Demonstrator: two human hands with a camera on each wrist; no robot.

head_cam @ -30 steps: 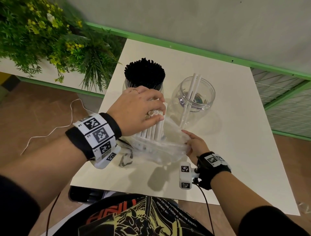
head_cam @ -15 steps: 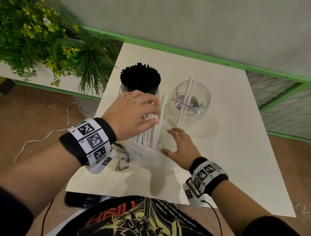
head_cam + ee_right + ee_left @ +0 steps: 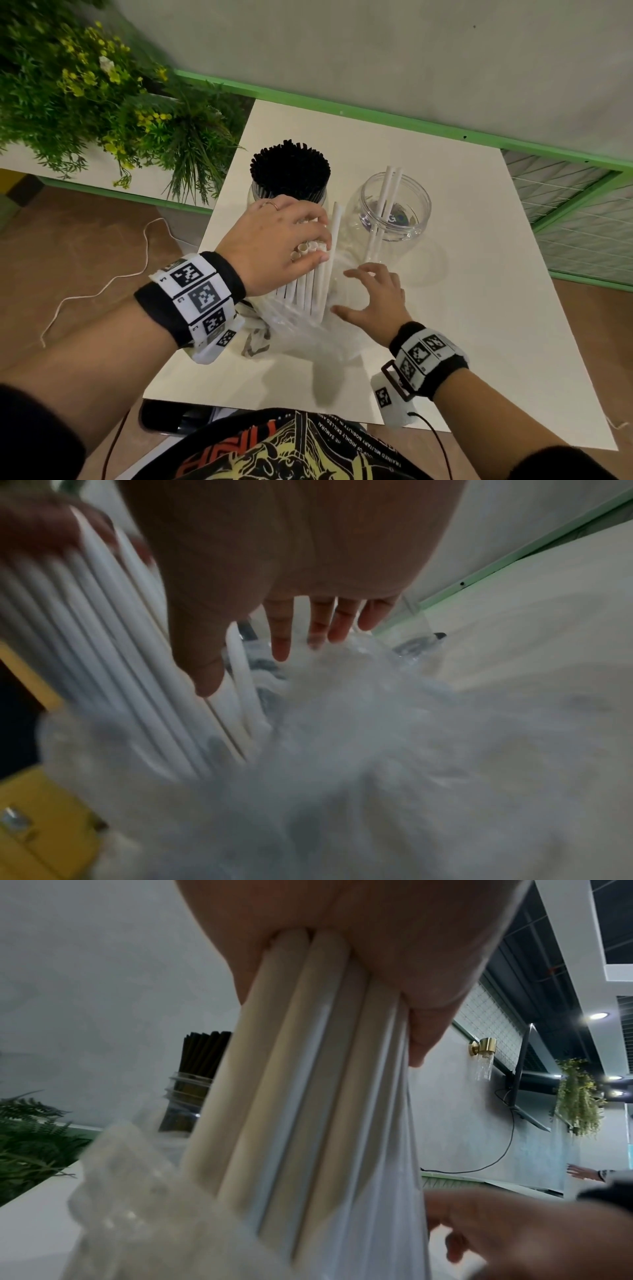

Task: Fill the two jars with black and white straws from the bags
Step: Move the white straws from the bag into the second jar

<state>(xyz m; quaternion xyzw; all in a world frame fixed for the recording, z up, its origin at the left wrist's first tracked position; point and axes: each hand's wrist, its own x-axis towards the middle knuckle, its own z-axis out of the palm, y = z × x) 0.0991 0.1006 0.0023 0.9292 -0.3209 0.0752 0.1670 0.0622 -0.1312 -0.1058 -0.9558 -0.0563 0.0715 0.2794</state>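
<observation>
My left hand [image 3: 287,236] grips the tops of a bundle of white straws [image 3: 310,284] that stands upright in a clear plastic bag [image 3: 301,329] on the white table [image 3: 479,274]. The same bundle of white straws [image 3: 308,1096] fills the left wrist view. My right hand [image 3: 373,301] hovers open, fingers spread, just right of the bag [image 3: 342,750]. Behind the left hand stands a jar packed with black straws [image 3: 291,168]. To its right a clear jar [image 3: 394,209] holds two white straws [image 3: 385,202].
Green plants [image 3: 85,102] in a planter lie left of the table. A green-framed wall runs behind it, with a wire mesh panel [image 3: 565,205] at the right. A crumpled printed bag [image 3: 255,337] lies under my left wrist, and a dark phone [image 3: 174,416] is at the near edge.
My right hand has let go of the bag and opened, fingers spread beside it. My left hand keeps its grip on the white straws, which stand a little higher out of the bag.
</observation>
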